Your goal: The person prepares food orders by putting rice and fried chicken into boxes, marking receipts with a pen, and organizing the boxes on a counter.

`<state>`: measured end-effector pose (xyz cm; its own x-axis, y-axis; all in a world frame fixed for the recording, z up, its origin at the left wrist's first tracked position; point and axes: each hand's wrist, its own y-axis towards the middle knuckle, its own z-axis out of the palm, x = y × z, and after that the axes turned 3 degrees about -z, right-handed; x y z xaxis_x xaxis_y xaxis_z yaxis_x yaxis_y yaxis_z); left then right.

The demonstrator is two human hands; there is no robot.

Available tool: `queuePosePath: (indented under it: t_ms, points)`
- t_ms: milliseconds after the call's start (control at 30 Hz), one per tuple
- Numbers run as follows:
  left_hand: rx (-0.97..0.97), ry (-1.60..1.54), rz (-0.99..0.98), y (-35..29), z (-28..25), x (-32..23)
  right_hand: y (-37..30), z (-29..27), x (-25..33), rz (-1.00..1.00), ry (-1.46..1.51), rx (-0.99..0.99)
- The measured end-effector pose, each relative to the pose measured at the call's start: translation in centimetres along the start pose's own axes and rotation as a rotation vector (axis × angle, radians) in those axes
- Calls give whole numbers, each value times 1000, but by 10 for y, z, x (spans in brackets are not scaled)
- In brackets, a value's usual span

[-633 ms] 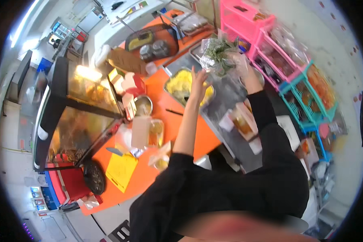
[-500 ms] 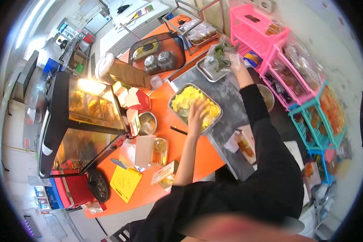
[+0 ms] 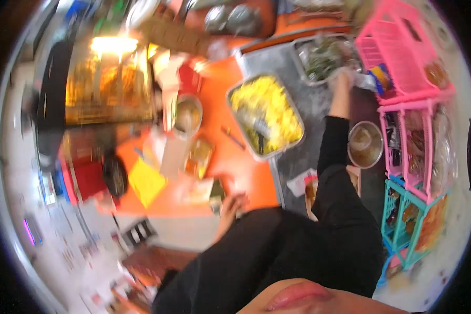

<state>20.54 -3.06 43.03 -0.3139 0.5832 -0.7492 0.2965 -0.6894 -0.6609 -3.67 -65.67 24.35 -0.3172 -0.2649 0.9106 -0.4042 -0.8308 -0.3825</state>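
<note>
My right hand (image 3: 341,78), in a thin clear glove, reaches to the near right rim of a metal tray (image 3: 310,82) of leafy greens (image 3: 324,56). Its fingers are blurred, and I cannot tell whether they grip anything. Low at the orange table's front edge, my left hand (image 3: 234,204) has bent fingers smeared by motion, beside a small pale and dark green carton (image 3: 215,194). Between the hands and farther off sits a metal tray (image 3: 301,137) of yellow crumbly food (image 3: 275,107). A black-handled utensil (image 3: 261,141) rests in that food.
A lit glass food warmer (image 3: 110,89) stands left, a yellow cutting board (image 3: 145,180) before it. Metal bowls (image 3: 187,116) (image 3: 365,145) sit on both sides. A dark pen-like stick (image 3: 233,137) lies on the orange table. Stacked pink baskets (image 3: 403,57) and teal baskets (image 3: 411,222) line the right.
My left hand has left the yellow food and dropped toward the table's front edge. My right hand stays by the greens, which now lie lower in their tray. The whole view has shifted.
</note>
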Motion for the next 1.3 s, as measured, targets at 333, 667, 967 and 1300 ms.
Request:
queuePosePath:
  t_ms: [333,667,967,1300]
  points:
    - [213,595,-245,-65,-87,-14,-104,-58,82,-325,28,90]
    - [-361,1126,-227,-66,-266,108,-452,-39,60,-341,-254,634]
    - [-211,575,189,4,-331,119,-583,85,-127,-696,-974,1103]
    - [-146,527,159,8,-338,148,-774,-113,-184,-358,-1742,688]
